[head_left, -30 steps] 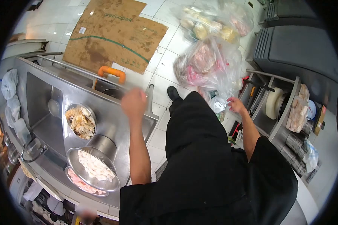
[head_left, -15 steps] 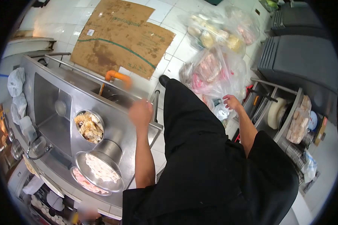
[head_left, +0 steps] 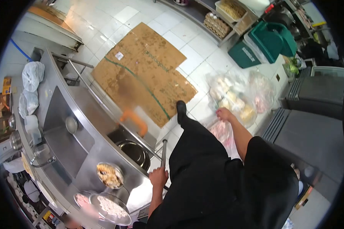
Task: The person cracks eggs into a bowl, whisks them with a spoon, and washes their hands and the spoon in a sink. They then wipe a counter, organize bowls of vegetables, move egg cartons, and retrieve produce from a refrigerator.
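My left hand (head_left: 158,177) is closed round the lower end of a metal rail (head_left: 164,152) at the sink unit's corner. My right hand (head_left: 226,115) is reached out over the floor with its fingers curled together, and what they hold is too small to make out. Just below it lies a clear plastic bag with pinkish contents (head_left: 222,133), partly hidden by my arm and dark clothing. Beyond the hand, more clear bags (head_left: 227,95) with pale and yellowish contents rest on the tiles.
A steel sink (head_left: 65,133) is at left, with a bowl of food (head_left: 110,175) and a strainer of pale pieces (head_left: 111,208) beside it. Stained cardboard (head_left: 141,72) covers floor tiles. An orange pipe (head_left: 135,122), green bin (head_left: 244,53) and grey cabinets (head_left: 305,133) stand around.
The view has shifted, showing the green bin and shelf at the top. My left hand has come down onto the rail. My right hand has moved forward over the bags, its fingers now curled.
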### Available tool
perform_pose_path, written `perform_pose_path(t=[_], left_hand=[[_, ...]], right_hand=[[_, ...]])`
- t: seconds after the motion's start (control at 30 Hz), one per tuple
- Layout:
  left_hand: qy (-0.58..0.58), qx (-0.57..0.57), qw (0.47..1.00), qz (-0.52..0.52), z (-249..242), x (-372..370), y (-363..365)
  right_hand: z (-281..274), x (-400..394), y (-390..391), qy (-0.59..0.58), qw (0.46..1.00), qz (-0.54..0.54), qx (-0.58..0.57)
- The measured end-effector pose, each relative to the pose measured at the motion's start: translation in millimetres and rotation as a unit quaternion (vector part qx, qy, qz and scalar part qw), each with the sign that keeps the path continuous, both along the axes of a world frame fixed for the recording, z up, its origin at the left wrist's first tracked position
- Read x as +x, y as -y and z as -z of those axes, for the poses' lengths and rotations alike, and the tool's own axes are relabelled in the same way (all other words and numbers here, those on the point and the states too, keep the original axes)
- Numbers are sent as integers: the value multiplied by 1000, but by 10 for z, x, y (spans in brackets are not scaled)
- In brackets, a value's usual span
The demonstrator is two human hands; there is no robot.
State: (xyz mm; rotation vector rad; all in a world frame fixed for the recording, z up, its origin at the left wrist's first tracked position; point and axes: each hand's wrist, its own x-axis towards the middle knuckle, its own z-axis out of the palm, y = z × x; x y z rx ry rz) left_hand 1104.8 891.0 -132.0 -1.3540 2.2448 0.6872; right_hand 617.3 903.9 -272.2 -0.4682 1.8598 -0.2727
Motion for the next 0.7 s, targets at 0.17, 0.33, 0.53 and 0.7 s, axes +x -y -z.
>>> perform_pose_path(t=[0.17, 0.33, 0.53, 0.7], left_hand=[[-115, 187, 927, -305, 436, -147, 290], [-210, 229, 792, -526, 494, -452, 855], [-227, 312, 682, -621, 984, -249, 1446], [-273, 251, 753, -543, 1243, -161, 2202]], right_hand=[[381, -811, 1918, -144, 961, -161, -172], [-205, -599, 3649, -42, 936, -121, -327], [-651, -344, 4216, -44, 918, -233, -318], [426, -757, 3815, -125, 930, -340, -59]])
